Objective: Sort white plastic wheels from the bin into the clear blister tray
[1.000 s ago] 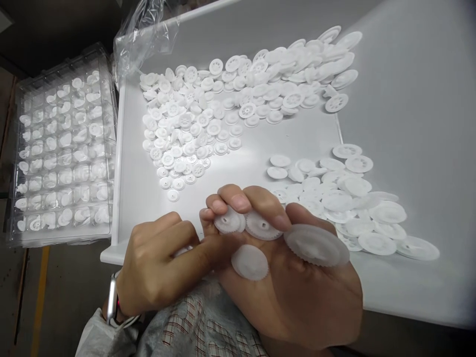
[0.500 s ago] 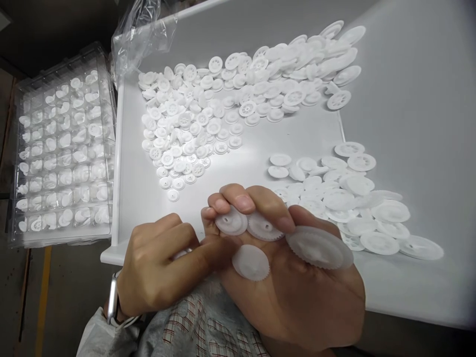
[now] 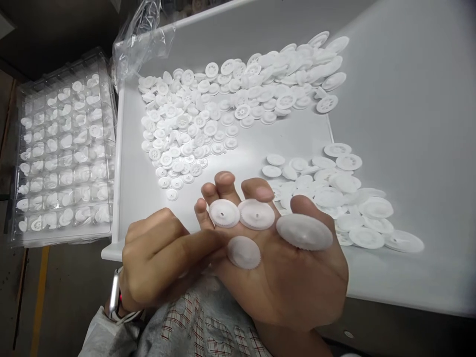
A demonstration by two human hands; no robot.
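Observation:
My right hand (image 3: 282, 282) is palm up with its fingers loosely spread and slightly bent. It carries several white plastic gears: two small toothed ones (image 3: 224, 213) side by side at the finger bases, another gear (image 3: 243, 252) on the palm, and a larger gear (image 3: 304, 231) by the thumb. My left hand (image 3: 159, 258) is closed, its index fingertip reaching to the edge of the right palm, close to the gear there. Its curled fingers hide what they hold, if anything.
Both hands are above the front of a white tray (image 3: 117, 198). A large pile of white gears (image 3: 186, 121) spreads across its back and left; another pile (image 3: 345, 198) lies to the right. A clear compartment tray (image 3: 63, 158) of white parts stands left, beside a plastic bag (image 3: 143, 42).
My right hand's fingers have uncurled, showing more of the gears, and the hand has shifted slightly left and up. My left hand stays close beside it, turned a little.

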